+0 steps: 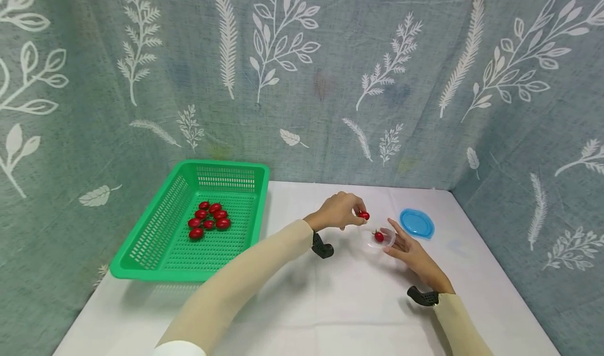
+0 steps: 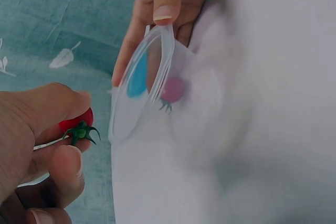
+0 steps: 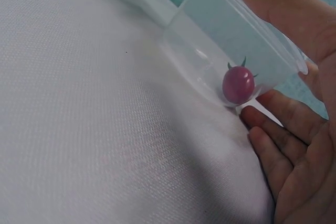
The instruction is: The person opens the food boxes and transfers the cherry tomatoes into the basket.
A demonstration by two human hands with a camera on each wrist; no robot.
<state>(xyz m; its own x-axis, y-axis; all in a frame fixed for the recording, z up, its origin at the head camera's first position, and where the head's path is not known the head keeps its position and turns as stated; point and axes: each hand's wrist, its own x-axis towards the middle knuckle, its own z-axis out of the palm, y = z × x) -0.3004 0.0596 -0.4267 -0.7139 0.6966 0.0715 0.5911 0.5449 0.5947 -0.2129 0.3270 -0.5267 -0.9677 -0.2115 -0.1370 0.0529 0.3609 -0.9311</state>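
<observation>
My left hand [image 1: 338,211] pinches a red cherry tomato [image 1: 364,216] between thumb and fingers, just to the left of and above a clear plastic tub. In the left wrist view the green stem cap of this tomato [image 2: 77,120] points toward the camera. The round tub [image 3: 191,40] stands on the white cloth, gripped at its right side by my right hand [image 1: 415,255], with the thumb at the rim. Inside the tub, one cherry tomato [image 3: 239,85] lies against the wall near the bottom.
A green perforated basket [image 1: 258,209] stands at the left, with several cherry tomatoes [image 1: 209,224] on its floor. Beyond my right hand lies a blue lid [image 1: 417,223] on the white tablecloth [image 1: 368,303]. Patterned grey-green curtains [image 1: 302,120] surround the table at the back and sides.
</observation>
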